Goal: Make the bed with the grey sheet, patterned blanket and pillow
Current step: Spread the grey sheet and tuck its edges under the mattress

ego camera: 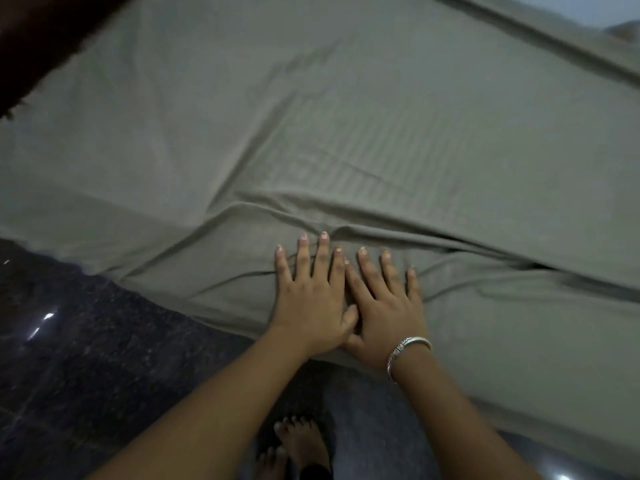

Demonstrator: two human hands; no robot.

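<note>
The grey sheet (346, 133) covers the bed and fills most of the view, with long wrinkles running across it near the front edge. My left hand (308, 299) lies flat on the sheet with straight, spread fingers. My right hand (384, 306), with a silver bangle on the wrist, lies flat right beside it, thumbs touching. Both hands press on the sheet close to the bed's near edge, just below a raised fold. No patterned blanket or pillow is in view.
A dark speckled floor (86, 358) lies at the lower left and under my bare feet (298, 445). A dark brown surface (34, 39) fills the top left corner. A pale wall strip shows at the top right.
</note>
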